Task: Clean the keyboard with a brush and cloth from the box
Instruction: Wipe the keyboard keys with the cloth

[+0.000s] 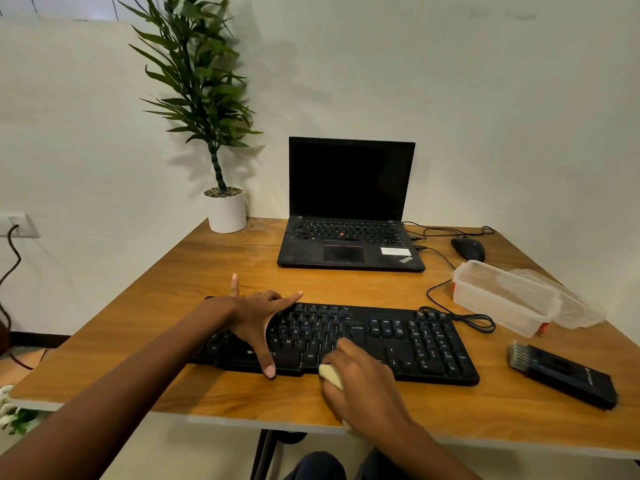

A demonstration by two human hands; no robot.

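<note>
A black keyboard lies across the front of the wooden table. My left hand rests spread flat on its left half, fingers apart, thumb at the front edge. My right hand is closed around a pale yellow cloth at the keyboard's front edge, near the middle. A dark brush with pale bristles lies on the table to the right of the keyboard. The clear plastic box stands open behind the brush, with its lid beside it.
An open black laptop sits at the back centre, a black mouse and cables to its right. A potted plant stands at the back left corner. The keyboard cable loops near the box.
</note>
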